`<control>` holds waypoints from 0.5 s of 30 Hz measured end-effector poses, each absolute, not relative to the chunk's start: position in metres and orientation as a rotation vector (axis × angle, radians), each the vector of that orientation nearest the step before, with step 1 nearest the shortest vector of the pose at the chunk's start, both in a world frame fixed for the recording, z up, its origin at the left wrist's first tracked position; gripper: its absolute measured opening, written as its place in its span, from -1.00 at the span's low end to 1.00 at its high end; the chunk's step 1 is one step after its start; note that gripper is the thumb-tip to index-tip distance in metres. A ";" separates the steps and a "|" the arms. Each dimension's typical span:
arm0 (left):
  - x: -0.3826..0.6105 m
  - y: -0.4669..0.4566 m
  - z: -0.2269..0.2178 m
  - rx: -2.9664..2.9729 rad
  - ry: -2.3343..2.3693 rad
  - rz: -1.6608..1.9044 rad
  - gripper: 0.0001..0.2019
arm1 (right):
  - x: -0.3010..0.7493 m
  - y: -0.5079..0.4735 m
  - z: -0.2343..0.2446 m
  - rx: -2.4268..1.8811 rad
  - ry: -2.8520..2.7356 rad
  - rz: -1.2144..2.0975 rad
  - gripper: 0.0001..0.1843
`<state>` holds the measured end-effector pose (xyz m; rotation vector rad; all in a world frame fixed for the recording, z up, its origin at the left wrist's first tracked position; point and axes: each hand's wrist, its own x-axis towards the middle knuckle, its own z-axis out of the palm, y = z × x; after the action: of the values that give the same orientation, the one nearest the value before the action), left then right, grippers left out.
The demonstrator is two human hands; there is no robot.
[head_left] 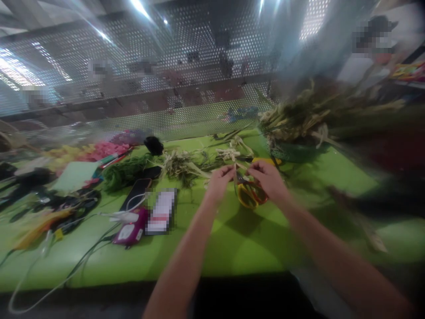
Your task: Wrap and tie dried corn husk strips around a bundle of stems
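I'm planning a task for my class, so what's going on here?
At a green table, a person's left hand and right hand appear to pinch a pale strip between them. Scissors with yellow and red handles show below the right hand; I can't tell whether they are held. Farther right, a green basket is heaped with dried-looking strands.

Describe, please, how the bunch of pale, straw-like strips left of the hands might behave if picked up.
The bunch of pale, straw-like strips is probably light for its size, being thin, loose strands. Its splayed ends may droop when lifted off the bright green tabletop. It seems unlikely to roll, given its ragged outline.
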<state>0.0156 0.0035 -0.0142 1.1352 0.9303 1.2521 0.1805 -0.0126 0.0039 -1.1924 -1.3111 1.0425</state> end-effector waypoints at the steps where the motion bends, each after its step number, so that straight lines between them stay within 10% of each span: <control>1: 0.015 0.004 -0.014 1.144 0.911 1.242 -0.74 | 0.181 -0.012 0.003 -1.181 -1.319 1.036 -0.88; 15: 0.018 0.001 -0.017 1.221 0.930 1.224 -0.73 | 0.182 -0.016 -0.004 -1.188 -1.725 0.620 -0.89</control>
<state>0.0185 0.0006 -0.0171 1.2211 0.9303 1.2239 0.1819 -0.0158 -0.0045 -1.1881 -1.7254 0.6202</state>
